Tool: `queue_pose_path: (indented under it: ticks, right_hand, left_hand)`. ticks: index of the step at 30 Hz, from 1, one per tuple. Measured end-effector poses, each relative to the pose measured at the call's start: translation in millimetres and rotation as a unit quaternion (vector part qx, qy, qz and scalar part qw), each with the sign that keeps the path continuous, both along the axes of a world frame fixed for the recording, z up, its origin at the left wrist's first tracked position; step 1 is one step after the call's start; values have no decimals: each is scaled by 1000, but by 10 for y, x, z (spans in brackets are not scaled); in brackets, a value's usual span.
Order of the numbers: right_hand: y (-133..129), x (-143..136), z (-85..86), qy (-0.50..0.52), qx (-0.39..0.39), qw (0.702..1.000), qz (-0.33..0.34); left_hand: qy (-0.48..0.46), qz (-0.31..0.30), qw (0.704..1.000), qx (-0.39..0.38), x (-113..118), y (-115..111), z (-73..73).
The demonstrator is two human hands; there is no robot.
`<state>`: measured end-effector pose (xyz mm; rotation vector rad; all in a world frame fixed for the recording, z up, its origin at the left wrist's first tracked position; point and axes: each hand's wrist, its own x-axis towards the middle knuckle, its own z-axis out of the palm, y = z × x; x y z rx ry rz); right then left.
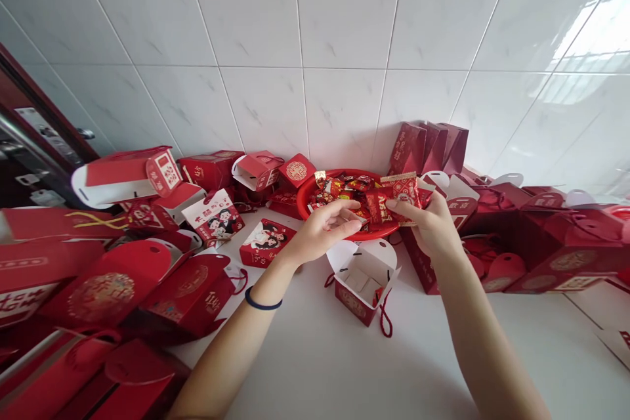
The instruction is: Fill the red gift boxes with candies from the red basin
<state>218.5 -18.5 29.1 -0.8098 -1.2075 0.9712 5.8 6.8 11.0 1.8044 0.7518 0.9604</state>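
My right hand (433, 220) is closed on red wrapped snack packets (402, 190), held over the right side of a round red basin (302, 200). Wrapped candies (339, 189) fill the basin. My left hand (331, 226) is at the basin's front rim, fingers loosely curved and apart, with nothing visible in it. Below both hands stands an open red gift box (354, 302) with a white inside, its flaps spread and a cord handle hanging at the right. A small red item shows inside it.
Many red gift boxes (191, 289) are piled at the left, some with flaps up. More open boxes (566, 236) crowd the right side. Tall red boxes (428, 147) lean near the tiled wall (344, 98). A printed box (267, 243) lies left of the basin on the white table (315, 361).
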Motion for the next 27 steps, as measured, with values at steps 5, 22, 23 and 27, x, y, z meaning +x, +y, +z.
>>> queue_pose_path:
  ticks: [5,22,23,27]
  right_hand:
    - [-146,30,-180,-17,-23,999,26]
    - [-17,112,-83,-20,-14,998,-65]
    - [-16,91,-82,-9,-26,998,-60]
    - [-23,-23,-70,49,-97,993,-50]
  left_hand:
    - [-58,-4,998,-21,171,-44,-35]
    - [266,38,957,109,112,31,-151]
    - [241,35,964,107,108,37,-140]
    - [115,42,990,72,127,29,-87]
